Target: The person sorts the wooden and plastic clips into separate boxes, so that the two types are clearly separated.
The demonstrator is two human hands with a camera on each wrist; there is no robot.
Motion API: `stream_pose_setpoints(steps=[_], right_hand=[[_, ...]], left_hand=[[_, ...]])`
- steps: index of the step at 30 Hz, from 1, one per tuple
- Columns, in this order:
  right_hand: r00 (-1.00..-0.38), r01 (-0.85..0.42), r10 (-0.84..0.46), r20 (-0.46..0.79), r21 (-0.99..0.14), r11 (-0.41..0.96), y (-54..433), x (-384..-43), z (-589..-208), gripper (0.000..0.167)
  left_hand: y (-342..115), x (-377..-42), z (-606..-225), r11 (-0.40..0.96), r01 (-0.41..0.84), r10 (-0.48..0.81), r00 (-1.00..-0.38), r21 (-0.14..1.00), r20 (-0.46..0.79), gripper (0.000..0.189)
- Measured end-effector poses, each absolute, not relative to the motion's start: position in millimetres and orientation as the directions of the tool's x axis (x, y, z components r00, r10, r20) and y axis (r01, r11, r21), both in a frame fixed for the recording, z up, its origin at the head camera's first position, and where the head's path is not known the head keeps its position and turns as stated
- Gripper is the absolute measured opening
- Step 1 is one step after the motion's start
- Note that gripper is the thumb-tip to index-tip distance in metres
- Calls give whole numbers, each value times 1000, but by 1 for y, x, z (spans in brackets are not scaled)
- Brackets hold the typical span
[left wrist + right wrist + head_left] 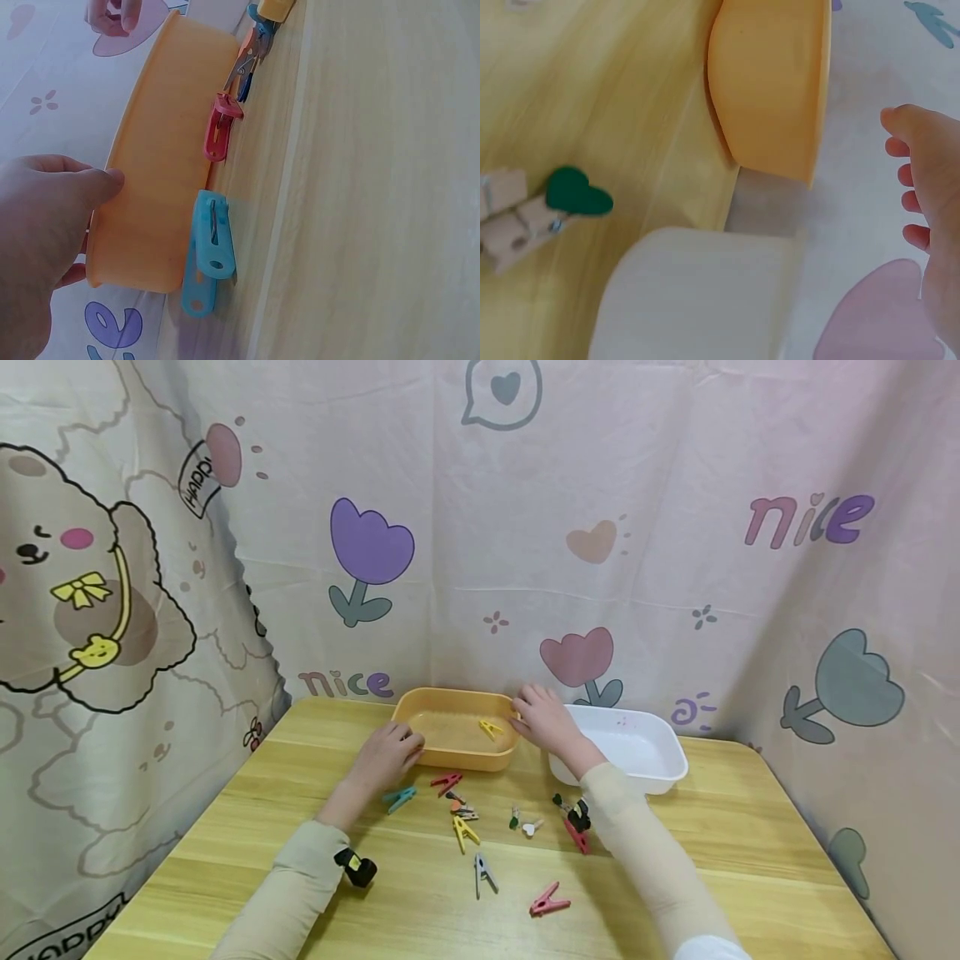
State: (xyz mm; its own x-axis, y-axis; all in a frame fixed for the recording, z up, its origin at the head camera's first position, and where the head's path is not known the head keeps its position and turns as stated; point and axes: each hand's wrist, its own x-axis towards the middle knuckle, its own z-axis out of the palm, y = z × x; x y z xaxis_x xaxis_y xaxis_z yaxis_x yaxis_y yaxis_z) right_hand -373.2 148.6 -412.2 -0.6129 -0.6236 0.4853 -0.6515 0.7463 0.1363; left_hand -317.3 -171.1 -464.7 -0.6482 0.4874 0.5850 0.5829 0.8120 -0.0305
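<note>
An orange plastic basin (465, 760) stands at the back of the table with a yellow clothespin (490, 729) inside. My left hand (386, 753) grips the basin's left end. In the left wrist view its thumb (105, 184) lies over the rim, with the other fingers partly hidden behind. Off the basin's right end, my right hand (546, 718) hovers with loosely bent fingers. The right wrist view shows a gap between that hand (930, 180) and the basin (769, 90). Near the left hand lie a teal clothespin (214, 244) and a red clothespin (221, 127).
A white basin (637, 777) stands to the right, under the right forearm. Across the table lie a yellow clothespin (464, 832), a grey clothespin (483, 872), a pink clothespin (549, 902) and small wooden clips, one with a green heart (576, 191). A patterned cloth hangs behind.
</note>
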Motion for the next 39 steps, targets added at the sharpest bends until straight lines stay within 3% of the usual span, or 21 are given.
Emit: stream_pose_setpoints(steps=[8, 15, 28, 39], right_hand=[[-569, -671, -670, 478, 202, 714, 164, -357, -403, 18], [-550, -672, -686, 476, 235, 702, 182, -342, -397, 18], [-448, -686, -688, 571, 274, 674, 224, -318, -391, 21], [-487, -667, -631, 604, 209, 715, 260, -299, -397, 22]], left_hand=[[-171, -318, -466, 798, 601, 490, -614, -36, 619, 8], [-172, -318, -467, 807, 589, 485, -632, -32, 604, 8], [-172, -319, -468, 812, 583, 479, -644, -23, 597, 7], [-173, -321, -469, 813, 582, 477, -649, -17, 593, 8]])
